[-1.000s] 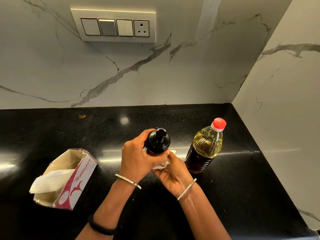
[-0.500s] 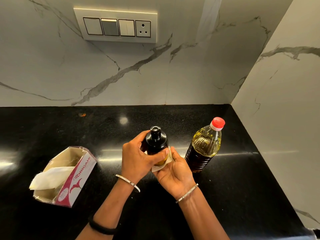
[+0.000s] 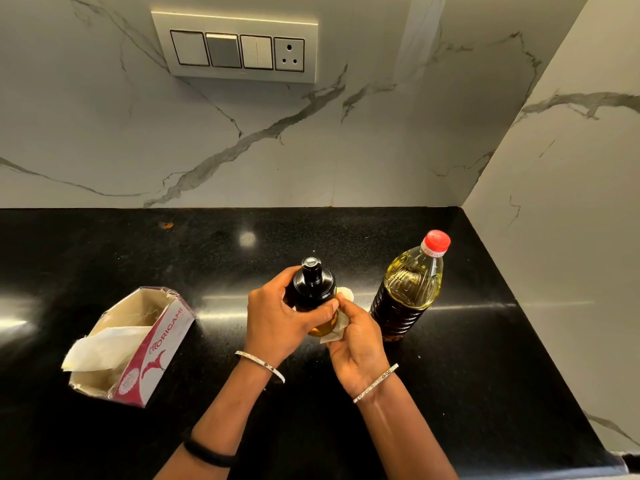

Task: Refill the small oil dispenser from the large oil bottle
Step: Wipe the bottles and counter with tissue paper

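Note:
The small oil dispenser has a black top with a spout and yellow oil showing in its lower part. My left hand grips it from the left, fingers curled round its body, and holds it above the black counter. My right hand presses a folded white tissue against the dispenser's right side and underside. The large oil bottle stands upright just to the right, red cap on, about half full of yellow oil.
A torn-open pink and white tissue box lies on the counter at the left with a tissue sticking out. Marble walls close the back and the right side. A switch panel sits on the back wall.
The dispenser has tipped more upright in my left hand. My right hand with the tissue has slid along the dispenser's right side. The large bottle has not moved.

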